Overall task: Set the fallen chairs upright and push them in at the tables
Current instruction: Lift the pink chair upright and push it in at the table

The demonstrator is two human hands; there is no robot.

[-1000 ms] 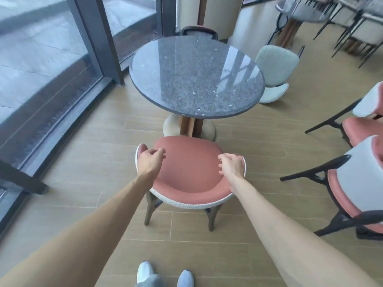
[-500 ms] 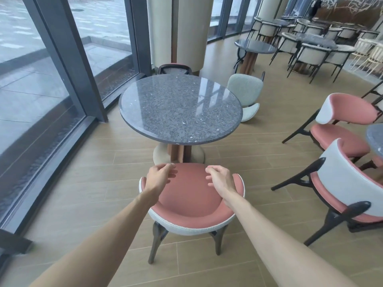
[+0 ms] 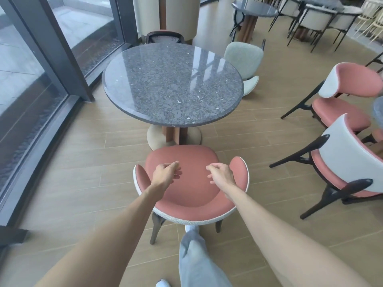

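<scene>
A pink chair (image 3: 186,189) stands upright on the wooden floor (image 3: 72,162), just near of the round granite counter (image 3: 172,83). The left hand (image 3: 165,172) and right hand (image 3: 220,172) hover above its seat, fingers loosely curled, holding nothing. A pale green chair (image 3: 244,61) lies far right.

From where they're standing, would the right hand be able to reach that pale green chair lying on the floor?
Probably not from here. The right hand hovers over the pink chair, and the pale green chair lies beyond the round table, so they'd likely need to walk around.
</scene>
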